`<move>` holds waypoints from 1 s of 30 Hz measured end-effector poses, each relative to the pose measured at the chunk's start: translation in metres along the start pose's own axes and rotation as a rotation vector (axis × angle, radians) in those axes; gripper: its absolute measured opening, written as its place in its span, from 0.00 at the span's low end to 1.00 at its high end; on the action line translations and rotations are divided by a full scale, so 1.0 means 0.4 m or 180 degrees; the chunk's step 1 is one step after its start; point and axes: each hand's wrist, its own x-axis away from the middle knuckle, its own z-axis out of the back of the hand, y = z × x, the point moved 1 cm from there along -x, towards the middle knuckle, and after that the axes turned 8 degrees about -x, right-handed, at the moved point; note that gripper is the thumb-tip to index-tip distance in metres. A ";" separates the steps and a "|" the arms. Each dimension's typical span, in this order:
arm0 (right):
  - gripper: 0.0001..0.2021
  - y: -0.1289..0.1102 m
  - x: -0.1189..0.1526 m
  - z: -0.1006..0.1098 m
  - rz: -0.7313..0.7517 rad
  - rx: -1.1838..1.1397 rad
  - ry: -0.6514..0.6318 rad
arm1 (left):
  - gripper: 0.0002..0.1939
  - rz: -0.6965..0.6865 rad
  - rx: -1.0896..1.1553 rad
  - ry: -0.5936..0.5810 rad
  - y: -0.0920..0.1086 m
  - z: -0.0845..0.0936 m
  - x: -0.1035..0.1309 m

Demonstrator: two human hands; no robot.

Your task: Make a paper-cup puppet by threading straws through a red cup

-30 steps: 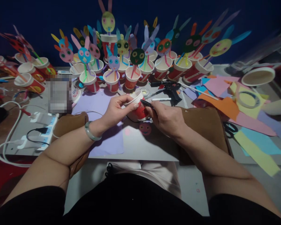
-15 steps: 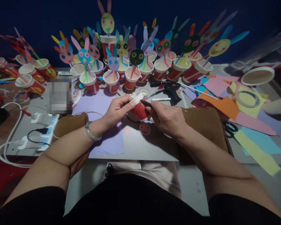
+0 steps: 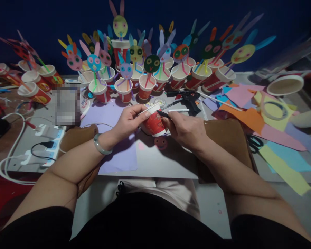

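A red paper cup (image 3: 155, 125) with a white rim is tilted above the table in front of me. My left hand (image 3: 134, 119) pinches its rim between thumb and fingers. In my right hand (image 3: 188, 131) is a black pen (image 3: 162, 113), its tip at the cup's wall just below the rim. Under the cup lies a small round pink paper face (image 3: 160, 142), partly in shadow. A white pen (image 3: 178, 110) rests on the table behind my right hand.
Several red cups with paper rabbit figures (image 3: 125, 71) stand along the back. A black glue gun (image 3: 189, 100), coloured paper (image 3: 251, 114), tape (image 3: 274, 109) and black scissors (image 3: 255, 143) lie to the right. At left are a power strip (image 3: 53, 147) and cables; purple paper (image 3: 119, 160) lies under my left arm.
The cup has turned slightly in my left hand and shows more of its printed side. My right hand has shifted very little, with the pen still at the cup.
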 end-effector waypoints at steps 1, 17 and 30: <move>0.26 0.000 -0.001 -0.001 0.0005 0.0017 0.0055 | 0.22 0.0020 0.0063 -0.0016 0.000 0.000 0.000; 0.24 0.012 0.002 0.013 0.0107 -0.0223 -0.0054 | 0.22 0.0235 0.0301 -0.0473 0.001 0.022 -0.012; 0.24 0.021 0.005 0.025 0.0449 -0.0308 -0.0252 | 0.21 0.0483 0.0565 -0.0785 0.004 0.034 -0.020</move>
